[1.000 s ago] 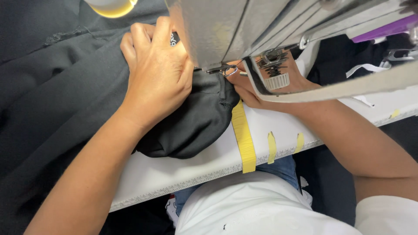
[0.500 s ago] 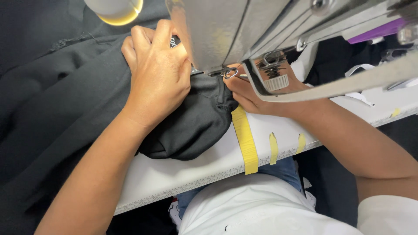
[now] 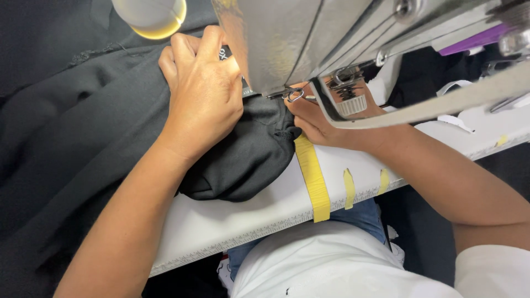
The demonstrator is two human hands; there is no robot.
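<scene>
left hand: flat, open, pressing black fabric
right hand: under sewing machine, grip hidden, cannot tell

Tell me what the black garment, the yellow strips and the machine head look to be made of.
Black garment: soft matte woven or knit cloth, judging by its folds and lack of shine; the left hand presses it flat.
Yellow strips: likely adhesive tape, thin and flat on the white table.
Sewing machine head: apparently painted or brushed metal, with a dull grey sheen.
</scene>
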